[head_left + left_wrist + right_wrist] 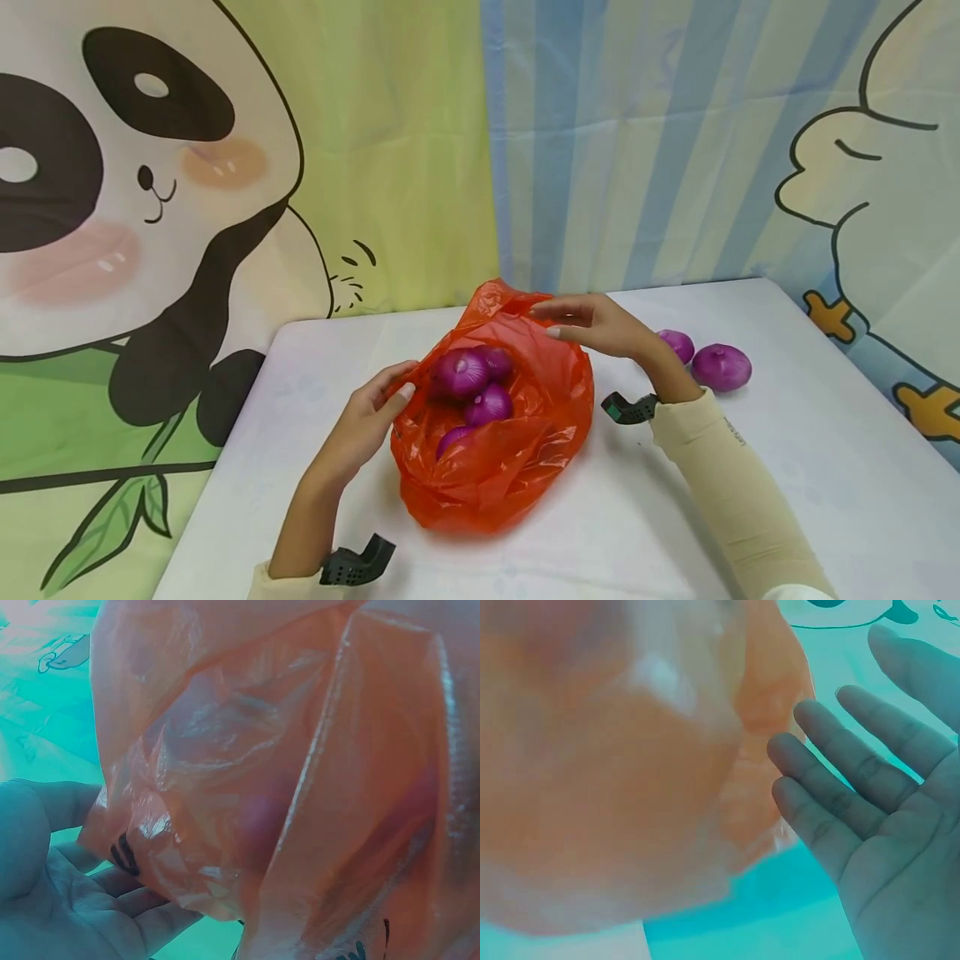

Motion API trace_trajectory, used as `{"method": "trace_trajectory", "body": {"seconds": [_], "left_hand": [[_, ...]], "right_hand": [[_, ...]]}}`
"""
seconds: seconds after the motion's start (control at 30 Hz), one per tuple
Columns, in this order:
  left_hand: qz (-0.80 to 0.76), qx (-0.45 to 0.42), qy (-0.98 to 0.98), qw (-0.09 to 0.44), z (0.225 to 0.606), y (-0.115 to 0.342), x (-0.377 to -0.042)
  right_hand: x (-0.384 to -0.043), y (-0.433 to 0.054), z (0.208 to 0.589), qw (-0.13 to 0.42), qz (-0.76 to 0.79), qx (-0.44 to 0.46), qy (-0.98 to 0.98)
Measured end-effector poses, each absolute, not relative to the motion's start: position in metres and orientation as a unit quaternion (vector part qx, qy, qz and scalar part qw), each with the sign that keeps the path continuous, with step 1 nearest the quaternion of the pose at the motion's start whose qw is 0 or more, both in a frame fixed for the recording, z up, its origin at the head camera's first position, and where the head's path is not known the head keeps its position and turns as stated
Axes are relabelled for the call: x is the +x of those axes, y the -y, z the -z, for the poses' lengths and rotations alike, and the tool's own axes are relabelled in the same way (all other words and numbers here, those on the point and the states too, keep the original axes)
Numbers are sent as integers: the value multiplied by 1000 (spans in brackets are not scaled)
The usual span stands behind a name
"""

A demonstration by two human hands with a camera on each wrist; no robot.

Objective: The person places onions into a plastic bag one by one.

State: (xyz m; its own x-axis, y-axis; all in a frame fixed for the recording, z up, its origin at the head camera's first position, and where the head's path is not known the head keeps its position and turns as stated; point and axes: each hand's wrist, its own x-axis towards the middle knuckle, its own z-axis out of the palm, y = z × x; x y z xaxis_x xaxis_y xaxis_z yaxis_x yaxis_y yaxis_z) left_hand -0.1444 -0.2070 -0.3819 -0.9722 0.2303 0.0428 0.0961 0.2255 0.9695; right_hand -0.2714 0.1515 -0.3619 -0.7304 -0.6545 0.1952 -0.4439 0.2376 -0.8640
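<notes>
A red plastic bag (pixel 517 450) stands on the table with its mouth open. Several purple onions (pixel 461 372) lie inside it. At the bag's left rim is my left hand (pixel 365 421), thumb and fingers spread apart and touching the plastic. In the left wrist view the bag hides that hand's fingertips. My right hand (pixel 603 325) hovers over the bag's far right side, its fingers nearly straight and holding nothing. In the right wrist view its palm faces the bag, with the fingertips close to the plastic; whether they touch cannot be told.
Two more purple onions, one at the front (pixel 722 367) and one partly behind the right forearm (pixel 678 344), lie on the white table (pixel 615 533) to the right. A panda-printed cloth (pixel 262 150) and striped curtain (pixel 637 142) hang behind. Both wrists wear black camera mounts.
</notes>
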Motion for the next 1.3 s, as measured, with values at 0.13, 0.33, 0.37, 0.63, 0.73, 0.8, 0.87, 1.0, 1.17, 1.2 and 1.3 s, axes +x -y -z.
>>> {"method": "trace_trajectory", "body": {"seconds": [0.13,0.33,0.37,0.63,0.73,0.8,0.87,1.0,1.17,1.2,1.3], "left_hand": [[-611,104,-783,53,382,208,-144],[-609,100,-785,53,381,208,-143],[-609,99,-785,54,382,208,-143],[-606,102,-788,49,381,209,-143],[-604,103,-789,45,380,209,-143],[-604,103,-789,43,379,209,-143],[-603,103,-790,43,379,210,-143],[-606,100,-788,45,378,210,-143],[-610,101,-784,49,379,208,-143],[-611,100,-784,49,380,208,-143],[-610,97,-785,50,381,207,-143]], "right_hand": [[-267,-169,367,114,524,-316,-782],[-265,-193,374,105,519,-314,-788],[-264,-197,376,100,512,-315,-793],[-262,-228,379,92,467,-268,-838],[-261,-240,379,88,455,-247,-851],[-260,-247,379,85,450,-240,-856],[-259,-255,381,81,445,-231,-861],[-258,-268,385,60,448,-214,-866],[-256,-281,393,40,450,-178,-874],[-255,-283,395,39,448,-174,-876],[-254,-289,400,38,434,-171,-884]]}}
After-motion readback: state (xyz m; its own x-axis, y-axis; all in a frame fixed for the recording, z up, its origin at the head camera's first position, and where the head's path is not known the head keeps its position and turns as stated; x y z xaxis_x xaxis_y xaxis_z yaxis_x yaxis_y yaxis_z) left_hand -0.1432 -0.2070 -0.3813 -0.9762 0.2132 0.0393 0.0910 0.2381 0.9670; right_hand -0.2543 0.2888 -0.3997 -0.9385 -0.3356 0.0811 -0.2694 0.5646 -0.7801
